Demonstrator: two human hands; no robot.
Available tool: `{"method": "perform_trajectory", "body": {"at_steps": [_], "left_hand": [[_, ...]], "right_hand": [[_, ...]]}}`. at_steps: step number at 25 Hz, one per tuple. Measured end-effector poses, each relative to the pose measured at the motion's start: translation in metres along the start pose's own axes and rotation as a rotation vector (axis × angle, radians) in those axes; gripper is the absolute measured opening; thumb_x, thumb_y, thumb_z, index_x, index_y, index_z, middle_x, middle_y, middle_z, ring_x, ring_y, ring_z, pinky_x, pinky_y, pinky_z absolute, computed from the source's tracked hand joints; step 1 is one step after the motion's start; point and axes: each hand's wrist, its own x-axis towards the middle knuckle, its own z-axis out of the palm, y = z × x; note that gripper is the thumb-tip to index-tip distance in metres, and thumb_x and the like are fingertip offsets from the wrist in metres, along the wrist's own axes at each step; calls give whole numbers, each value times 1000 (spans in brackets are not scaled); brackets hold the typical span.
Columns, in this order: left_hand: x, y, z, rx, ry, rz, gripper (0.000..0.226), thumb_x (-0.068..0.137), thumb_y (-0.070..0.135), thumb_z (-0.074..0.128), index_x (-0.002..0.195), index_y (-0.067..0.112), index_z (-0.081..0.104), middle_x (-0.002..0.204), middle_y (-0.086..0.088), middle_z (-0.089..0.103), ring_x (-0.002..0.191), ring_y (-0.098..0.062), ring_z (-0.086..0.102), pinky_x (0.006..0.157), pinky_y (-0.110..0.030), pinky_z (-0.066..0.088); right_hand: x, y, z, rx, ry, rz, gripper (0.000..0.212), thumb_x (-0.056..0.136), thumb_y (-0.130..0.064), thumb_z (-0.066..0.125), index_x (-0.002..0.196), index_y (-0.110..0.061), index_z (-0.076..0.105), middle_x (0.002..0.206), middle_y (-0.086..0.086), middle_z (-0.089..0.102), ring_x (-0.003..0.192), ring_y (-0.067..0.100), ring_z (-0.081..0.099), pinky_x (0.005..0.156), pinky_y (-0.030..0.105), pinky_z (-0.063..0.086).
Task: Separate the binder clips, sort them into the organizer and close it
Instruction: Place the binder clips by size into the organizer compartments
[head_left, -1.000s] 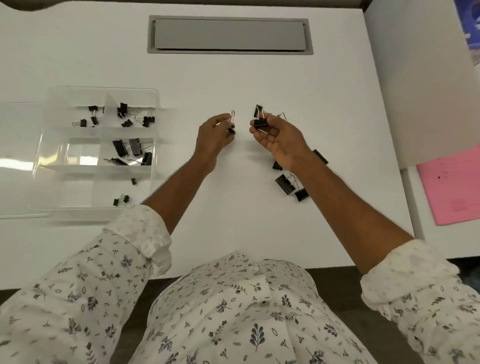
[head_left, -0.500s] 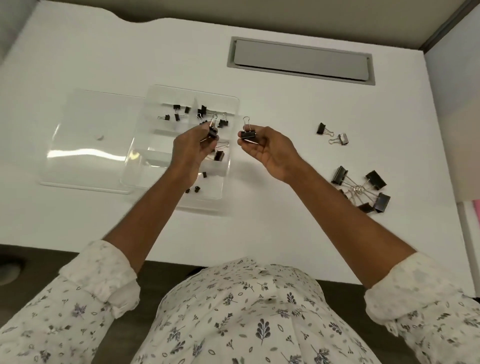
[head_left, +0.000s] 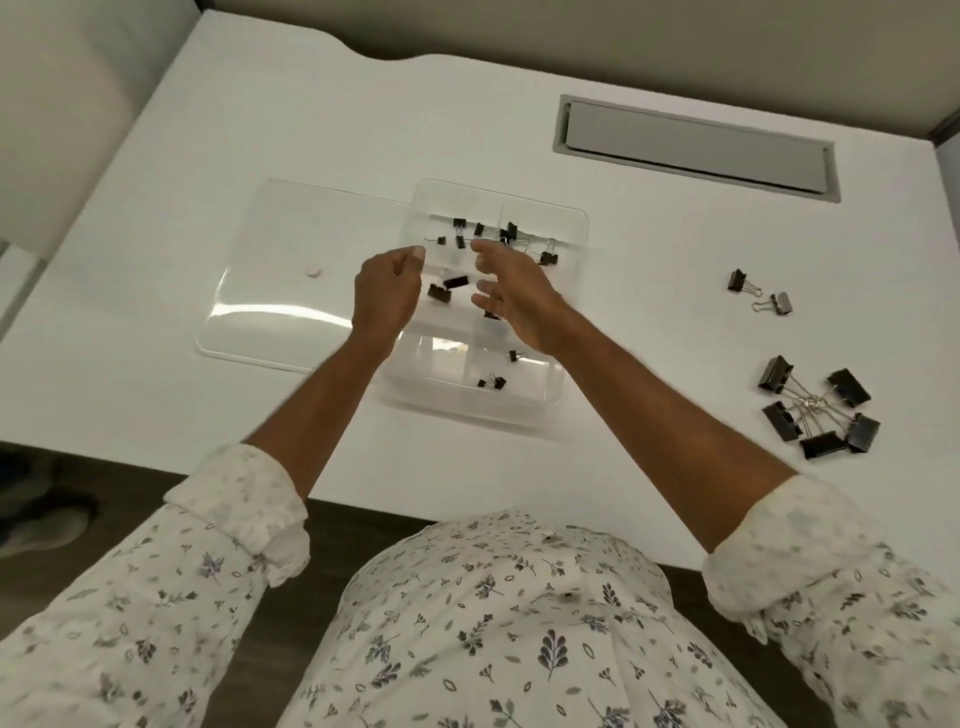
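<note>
The clear organizer (head_left: 571, 228) lies open, its lid (head_left: 275, 306) flat to the left. Black binder clips sit in its compartments: small ones at the far left (head_left: 460, 231), more at the far right (head_left: 548, 257), larger ones in the middle (head_left: 441, 292), tiny ones near me (head_left: 491, 382). My left hand (head_left: 387, 296) hovers over the middle row, fingers curled and seen from the back, with nothing visible in it. My right hand (head_left: 514, 299) is over the organizer with its fingers spread and empty. A linked bunch of large clips (head_left: 815, 410) lies on the table to the right.
Two loose clips (head_left: 737, 280) (head_left: 779, 304) lie right of the organizer. A small pink bit (head_left: 314, 272) rests on the lid. A grey cable hatch (head_left: 696, 148) is set into the white table at the far right. The table's front edge runs below my forearms.
Both hands moved from the table's middle to over the organizer, each pinching a clip. Now the right hand has opened and no clip shows in either hand. The view has shifted.
</note>
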Motion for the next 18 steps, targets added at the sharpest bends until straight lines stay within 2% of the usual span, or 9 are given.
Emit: {"method": "perform_trajectory", "body": {"at_steps": [3, 5, 8, 10, 13, 16, 18], "left_hand": [[3, -6, 0, -24, -12, 62, 32, 105, 28, 51, 126, 14, 71, 119, -1, 74, 113, -18, 67, 103, -34, 51], [4, -6, 6, 9, -23, 108, 32, 105, 28, 51, 128, 16, 70, 117, -1, 75, 109, -16, 68, 102, -33, 53], [2, -2, 26, 13, -72, 179, 31, 103, 34, 54, 126, 22, 71, 118, 8, 74, 100, -11, 68, 97, -34, 56], [-3, 4, 44, 32, -128, 240, 32, 103, 35, 54, 127, 23, 71, 124, 9, 72, 105, -8, 67, 98, -28, 53], [-13, 19, 78, 57, -252, 337, 31, 104, 31, 55, 130, 21, 69, 132, 7, 69, 123, -1, 58, 103, -17, 46], [-22, 36, 117, 52, -364, 402, 32, 103, 29, 58, 132, 18, 67, 133, 4, 67, 128, -6, 57, 106, -28, 49], [-27, 47, 145, 76, -409, 442, 32, 103, 24, 58, 133, 15, 66, 137, 1, 66, 135, -13, 54, 115, -32, 41]], "right_hand": [[-1, 4, -6, -101, 73, -131, 42, 100, -7, 39, 136, -18, 58, 138, 0, 53, 112, 14, 55, 101, 39, 55], [-7, 5, -18, -141, 135, -211, 45, 97, 0, 36, 133, -15, 60, 137, -2, 56, 116, 7, 56, 98, 34, 56], [-14, 11, -45, -173, 254, -257, 47, 95, 3, 35, 126, -15, 64, 128, -8, 64, 116, 0, 57, 99, 29, 54], [-19, 19, -69, -204, 329, -264, 47, 93, 2, 37, 124, -17, 66, 124, -9, 67, 112, -2, 59, 99, 29, 51], [-32, 29, -111, -269, 432, -259, 45, 93, 0, 39, 125, -17, 66, 126, -9, 67, 117, 4, 58, 103, 30, 48], [-44, 38, -154, -295, 507, -245, 44, 94, -1, 40, 126, -17, 65, 128, -9, 66, 122, 7, 57, 106, 28, 46], [-52, 43, -184, -316, 557, -232, 44, 94, -2, 40, 126, -18, 65, 128, -10, 66, 123, 6, 57, 106, 28, 45]]}}
